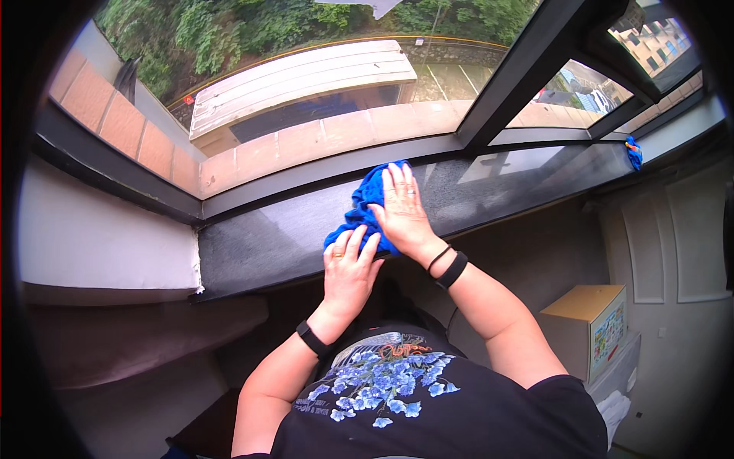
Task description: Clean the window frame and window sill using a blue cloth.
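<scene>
A crumpled blue cloth [367, 198] lies on the dark stone windowsill [269, 246], under both of my hands. My right hand [404, 215] presses flat on its right side, fingers stretched towards the window frame. At the cloth's near end, my left hand [351, 267] rests with bent fingers on the fabric, close to the sill's front edge. Part of the cloth is hidden beneath the fingers. The sill looks duller and streaked in places, with bright reflections of the window on it.
A dark metal window frame [327, 172] borders the sill. Another blue cloth [633, 154] sits at the sill's far right end. White wall [109, 229] closes off the left. Below right, a cardboard box [573, 333] stands on a pale object.
</scene>
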Demonstrator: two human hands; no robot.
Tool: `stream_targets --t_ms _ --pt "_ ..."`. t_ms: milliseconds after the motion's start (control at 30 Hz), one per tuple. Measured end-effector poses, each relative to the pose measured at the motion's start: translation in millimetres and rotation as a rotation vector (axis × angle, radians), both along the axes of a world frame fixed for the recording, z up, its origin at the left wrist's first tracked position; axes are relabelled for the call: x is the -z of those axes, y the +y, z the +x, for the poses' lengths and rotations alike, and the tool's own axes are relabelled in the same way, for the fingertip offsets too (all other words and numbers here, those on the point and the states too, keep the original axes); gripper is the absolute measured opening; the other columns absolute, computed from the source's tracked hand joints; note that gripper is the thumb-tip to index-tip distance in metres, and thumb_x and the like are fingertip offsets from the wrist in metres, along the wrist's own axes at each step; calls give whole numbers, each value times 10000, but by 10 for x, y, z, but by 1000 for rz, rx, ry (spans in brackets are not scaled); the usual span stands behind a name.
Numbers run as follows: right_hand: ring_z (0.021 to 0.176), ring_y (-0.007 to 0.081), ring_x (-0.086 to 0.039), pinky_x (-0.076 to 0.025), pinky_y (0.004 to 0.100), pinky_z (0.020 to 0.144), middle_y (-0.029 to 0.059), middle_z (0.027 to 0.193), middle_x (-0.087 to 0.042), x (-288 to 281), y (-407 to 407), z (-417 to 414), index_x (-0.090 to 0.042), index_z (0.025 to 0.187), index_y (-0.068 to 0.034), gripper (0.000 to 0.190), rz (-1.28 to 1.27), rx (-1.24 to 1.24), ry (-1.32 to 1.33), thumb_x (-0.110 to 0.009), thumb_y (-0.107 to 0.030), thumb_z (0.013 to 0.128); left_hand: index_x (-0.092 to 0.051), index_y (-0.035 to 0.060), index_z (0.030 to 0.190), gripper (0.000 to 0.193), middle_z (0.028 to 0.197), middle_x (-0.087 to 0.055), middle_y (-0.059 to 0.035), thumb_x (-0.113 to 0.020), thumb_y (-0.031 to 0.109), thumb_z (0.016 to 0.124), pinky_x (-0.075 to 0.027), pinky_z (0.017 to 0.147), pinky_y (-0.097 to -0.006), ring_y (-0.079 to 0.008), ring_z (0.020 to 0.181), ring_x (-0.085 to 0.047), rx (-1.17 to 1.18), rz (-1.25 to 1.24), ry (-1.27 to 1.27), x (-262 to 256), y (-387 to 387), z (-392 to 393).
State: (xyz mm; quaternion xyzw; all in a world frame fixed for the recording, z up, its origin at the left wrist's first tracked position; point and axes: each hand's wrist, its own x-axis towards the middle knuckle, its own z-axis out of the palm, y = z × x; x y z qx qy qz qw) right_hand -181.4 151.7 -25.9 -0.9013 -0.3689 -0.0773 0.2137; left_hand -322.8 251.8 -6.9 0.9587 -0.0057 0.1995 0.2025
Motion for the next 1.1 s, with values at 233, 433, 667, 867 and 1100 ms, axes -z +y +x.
stream_targets --t_ms 233,433,667,867,1100 --pt "1381 419 -184 -164 483 1138 254 1453 -254 -51 714 -463 -276 1385 89 719 79 -206 18 -599 -293 868 -557 87 1155 441 1257 -479 -124 -719 226 769 -303 1011 -446 -315 1202 -409 -209 -33 -5 -9 425 -520" --pt "1369 416 -224 -191 469 1132 256 1425 -315 -74 1374 -836 -336 1353 101 694 125 -417 27 -597 -314 862 -539 51 1085 367 1207 -466 -157 -693 230 805 -320 1005 -461 -355 1165 -408 -452 -71 -87 28 756 -916" --pt "1338 401 -312 -253 441 1118 217 1387 -401 -139 1708 -1082 -441 1299 2 493 310 -818 313 -591 -183 868 -470 28 1155 414 1234 -404 -191 -666 160 814 -318 1021 -469 -375 1189 -387 -614 -153 -216 124 917 -1291" --pt "1333 422 -305 -290 439 1103 234 1401 -367 -142 1825 -1153 -438 1312 7 523 176 -667 202 -576 -47 811 -392 11 1342 598 1320 -351 -218 -632 80 799 -272 1076 -485 -398 1270 -329 -625 -24 -161 150 969 -1160" --pt "1334 357 -342 -308 401 1100 181 1361 -456 -246 2275 -1113 -512 1261 5 458 100 -763 161 -507 -11 803 -433 3 1296 544 1266 -408 -211 -630 78 796 -302 1054 -470 -375 1221 -379 -742 -37 -201 157 1203 -1032"
